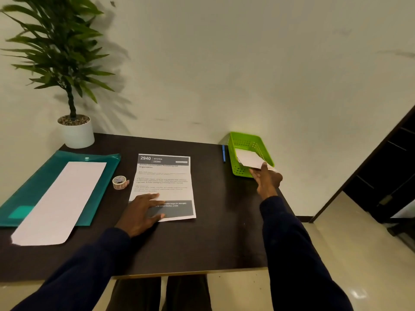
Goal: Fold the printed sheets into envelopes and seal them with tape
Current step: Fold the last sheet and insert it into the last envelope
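Note:
A printed sheet [165, 176] headed "2940 KITCHEN" lies flat in the middle of the dark table [215, 239]. My left hand [141, 213] rests flat on its lower left corner, fingers spread. At the table's right edge my right hand [267, 179] grips a folded white envelope [249, 158] that sits partly inside the green basket [249, 142]. A roll of tape [120, 182] stands just left of the sheet. Further left, a pile of blank-side-up sheets [60, 203] lies on a teal plastic folder [33, 187].
A potted plant in a white pot [77, 133] stands at the back left corner. A blue pen [224, 153] lies just left of the basket. The wall runs right behind the table. A dark doorway [381, 176] opens to the right.

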